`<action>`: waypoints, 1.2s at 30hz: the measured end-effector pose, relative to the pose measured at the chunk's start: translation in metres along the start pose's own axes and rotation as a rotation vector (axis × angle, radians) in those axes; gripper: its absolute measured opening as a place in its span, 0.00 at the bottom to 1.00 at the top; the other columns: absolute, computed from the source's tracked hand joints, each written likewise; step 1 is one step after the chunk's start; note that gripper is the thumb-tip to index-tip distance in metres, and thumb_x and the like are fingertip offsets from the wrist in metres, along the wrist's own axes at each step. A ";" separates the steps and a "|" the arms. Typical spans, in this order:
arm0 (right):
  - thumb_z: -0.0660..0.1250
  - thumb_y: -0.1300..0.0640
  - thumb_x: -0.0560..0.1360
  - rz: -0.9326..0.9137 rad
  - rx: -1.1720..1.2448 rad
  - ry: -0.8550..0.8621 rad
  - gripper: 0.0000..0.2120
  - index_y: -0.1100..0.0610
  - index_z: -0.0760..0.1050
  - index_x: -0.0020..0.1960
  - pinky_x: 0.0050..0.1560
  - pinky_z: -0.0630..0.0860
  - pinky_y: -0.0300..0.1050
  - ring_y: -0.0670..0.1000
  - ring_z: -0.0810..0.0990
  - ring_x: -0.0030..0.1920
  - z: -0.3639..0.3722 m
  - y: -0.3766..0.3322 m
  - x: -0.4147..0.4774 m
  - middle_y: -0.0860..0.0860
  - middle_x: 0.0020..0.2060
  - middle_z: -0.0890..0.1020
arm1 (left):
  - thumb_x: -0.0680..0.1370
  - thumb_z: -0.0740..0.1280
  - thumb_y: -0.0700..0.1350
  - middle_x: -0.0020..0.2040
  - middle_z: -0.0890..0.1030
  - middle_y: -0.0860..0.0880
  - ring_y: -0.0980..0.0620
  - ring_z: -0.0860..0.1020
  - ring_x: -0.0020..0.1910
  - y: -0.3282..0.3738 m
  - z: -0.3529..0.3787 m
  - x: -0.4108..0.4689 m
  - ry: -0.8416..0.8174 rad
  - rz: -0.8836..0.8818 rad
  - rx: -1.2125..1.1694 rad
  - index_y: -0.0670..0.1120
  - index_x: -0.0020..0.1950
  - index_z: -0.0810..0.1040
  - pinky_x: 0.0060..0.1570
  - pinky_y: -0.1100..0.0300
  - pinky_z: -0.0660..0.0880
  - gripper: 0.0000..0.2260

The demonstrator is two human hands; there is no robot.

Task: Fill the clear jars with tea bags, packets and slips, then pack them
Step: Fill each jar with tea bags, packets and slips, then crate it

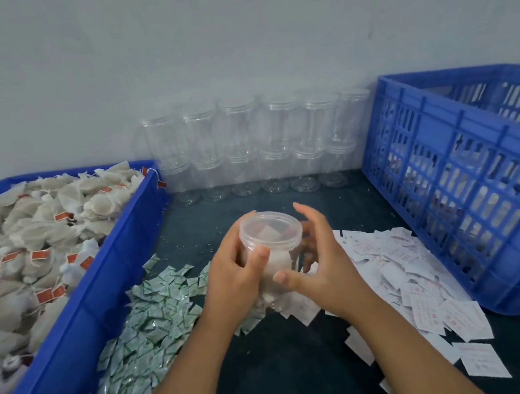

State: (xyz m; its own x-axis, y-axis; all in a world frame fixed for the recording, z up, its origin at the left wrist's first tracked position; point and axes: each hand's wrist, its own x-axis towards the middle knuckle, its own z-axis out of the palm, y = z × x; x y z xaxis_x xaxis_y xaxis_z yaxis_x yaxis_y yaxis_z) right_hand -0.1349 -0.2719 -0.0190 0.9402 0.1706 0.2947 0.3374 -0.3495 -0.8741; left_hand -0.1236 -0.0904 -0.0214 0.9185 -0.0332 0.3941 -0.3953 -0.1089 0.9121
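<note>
Jars (248, 147), empty and clear, are standing in two stacked rows against the wall (176, 47), lining the far edge of the dark tabletop (283, 367). A blue bin (108, 273) is closing off the left side, and a blue lattice crate (459, 185) is closing off the right, so the open room is running as a lane down the middle, from the rows to the near edge. Tea bags (34, 222) with red tags are filling the bin nearly to its rim, a few hanging over its far corner. What is sitting inside the crate is showing only as pale shapes through the lattice, too blurred to tell. Green-and-white packets (149, 316) are lying in a loose heap just beside the bin. White slips (416, 277) are spreading in a second heap against the crate's foot. Bare tabletop is showing between the heaps and beyond them, up to the rows.

Above that gap, both hands are holding one jar (271, 230), which is tilting its mouth toward the camera. The left hand (237, 277) is gripping it, fingers curling round the left side and thumb pressing on the front. The right hand (324, 263) is cupping the right side, thumb touching the lower front, fingers curving behind, forefinger lifting off near the rim. Pale tea bags are sitting inside.
</note>
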 end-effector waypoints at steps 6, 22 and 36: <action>0.78 0.24 0.59 0.046 -0.392 -0.125 0.46 0.34 0.66 0.73 0.61 0.78 0.42 0.35 0.78 0.62 -0.030 -0.039 0.014 0.31 0.63 0.77 | 0.86 0.54 0.59 0.64 0.81 0.60 0.56 0.78 0.67 0.002 0.012 -0.004 0.110 0.040 0.096 0.64 0.71 0.77 0.64 0.57 0.75 0.18; 0.78 0.32 0.63 0.134 -0.725 0.552 0.50 0.49 0.66 0.79 0.51 0.77 0.43 0.52 0.81 0.56 -0.311 -0.147 0.068 0.48 0.61 0.76 | 0.83 0.66 0.55 0.55 0.80 0.67 0.63 0.80 0.55 0.061 0.151 0.017 -0.531 0.076 0.227 0.64 0.54 0.80 0.51 0.71 0.75 0.04; 0.79 0.43 0.75 0.642 -1.159 0.199 0.36 0.63 0.69 0.71 0.43 0.73 0.48 0.58 0.82 0.46 -0.371 0.004 0.212 0.63 0.61 0.82 | 0.87 0.54 0.60 0.70 0.74 0.71 0.76 0.67 0.68 0.020 0.217 0.032 -0.519 -0.079 0.047 0.64 0.76 0.72 0.64 0.81 0.61 0.18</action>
State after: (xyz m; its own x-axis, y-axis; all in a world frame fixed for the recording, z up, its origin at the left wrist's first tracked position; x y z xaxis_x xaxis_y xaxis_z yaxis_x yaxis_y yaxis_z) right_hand 0.0834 -0.5792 0.1830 0.9031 -0.4185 0.0958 -0.4124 -0.9077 -0.0779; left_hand -0.0998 -0.3098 -0.0151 0.8356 -0.5092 0.2059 -0.3349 -0.1752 0.9258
